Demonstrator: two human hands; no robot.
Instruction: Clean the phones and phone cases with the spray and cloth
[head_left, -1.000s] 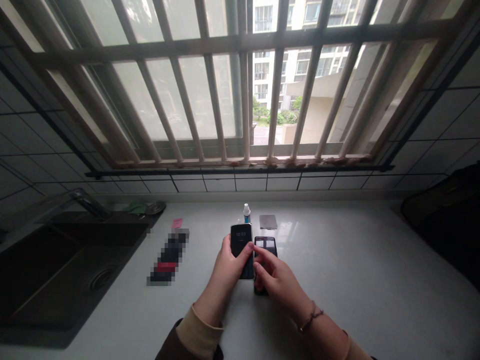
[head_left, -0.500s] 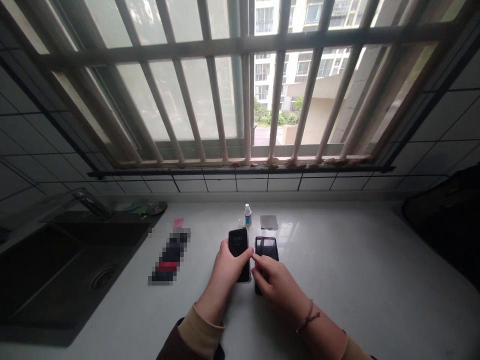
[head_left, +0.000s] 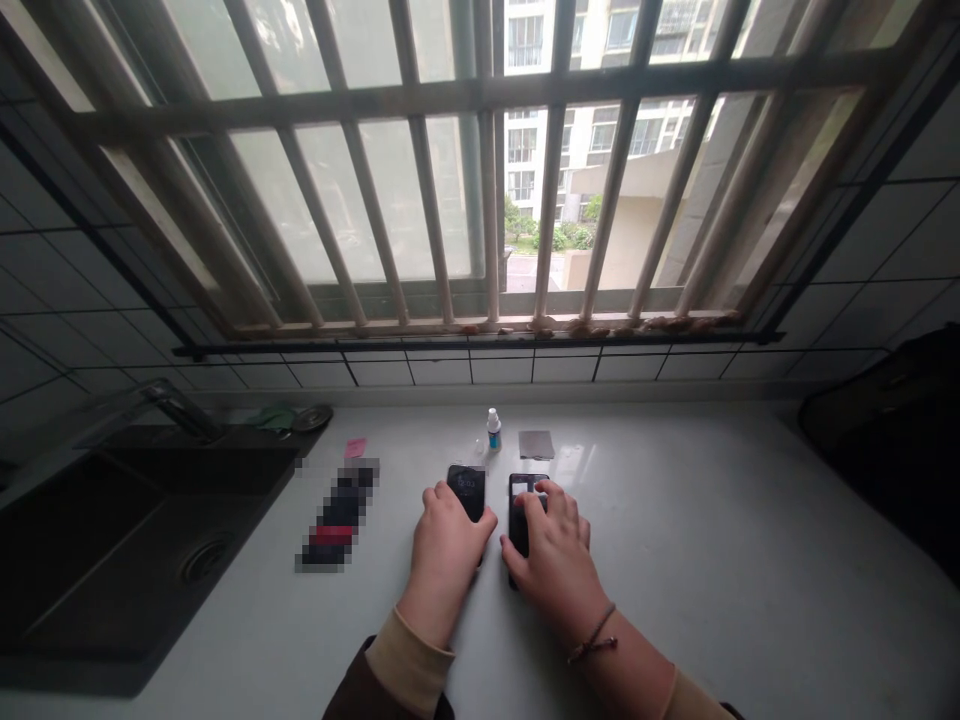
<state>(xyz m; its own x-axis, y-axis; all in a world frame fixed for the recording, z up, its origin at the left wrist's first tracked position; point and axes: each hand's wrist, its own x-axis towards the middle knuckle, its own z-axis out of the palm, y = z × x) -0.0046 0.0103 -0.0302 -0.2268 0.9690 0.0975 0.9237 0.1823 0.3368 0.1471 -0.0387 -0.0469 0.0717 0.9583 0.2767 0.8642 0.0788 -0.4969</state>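
Observation:
Two dark phones lie side by side on the counter. The left phone shows a clock on its dark screen and has a pale edge like a clear case. My left hand is closed over it from above, with the thumb along its right side. My right hand arches over the right phone, thumb at its left edge and bent fingers across its screen and right side. The fingertips on the far side are hidden. Behind the phones stand a small white-capped bottle and a grey square cloth.
At left, a dark sink with a faucet is set into the white counter. A pink slip lies near a blurred-out dark item. A black bag-like object stands at right, below the barred window.
My left hand has moved slightly left with its phone, lowering it. My right hand has left the left phone's side and spread over the right phone.

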